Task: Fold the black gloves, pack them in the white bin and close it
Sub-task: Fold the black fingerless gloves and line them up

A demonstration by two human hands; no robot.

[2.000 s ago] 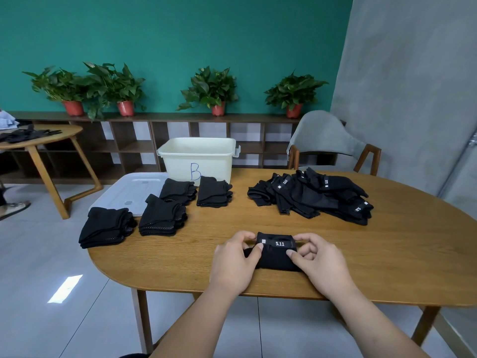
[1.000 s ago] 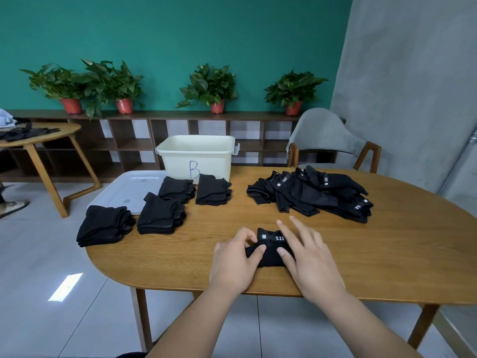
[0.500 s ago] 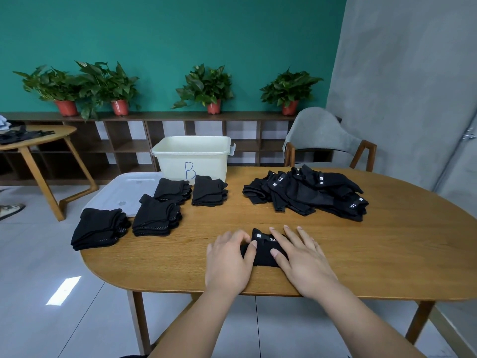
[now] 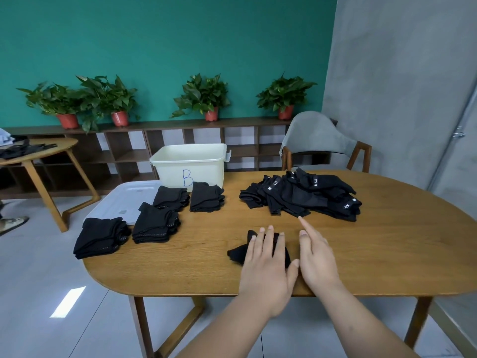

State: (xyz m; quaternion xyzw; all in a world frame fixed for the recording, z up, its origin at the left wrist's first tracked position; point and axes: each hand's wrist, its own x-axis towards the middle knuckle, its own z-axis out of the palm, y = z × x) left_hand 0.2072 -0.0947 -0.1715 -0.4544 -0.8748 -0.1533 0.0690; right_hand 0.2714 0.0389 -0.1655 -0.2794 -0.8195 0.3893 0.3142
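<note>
A folded black glove lies near the table's front edge. My left hand presses flat on it with straight fingers. Just to its right, my right hand is off the glove, fingers straight, index finger pointing toward the loose pile of unfolded black gloves. Several stacks of folded gloves sit at the left. The white bin, marked B, stands open at the back, and its white lid lies flat to the left of it.
The wooden table has bare room at the right. A grey chair stands behind it. A second round table is at far left, and a shelf with potted plants lines the green wall.
My right hand lifted off the folded glove and moved right and forward toward the pile. My left hand shifted fully onto the glove, covering its label.
</note>
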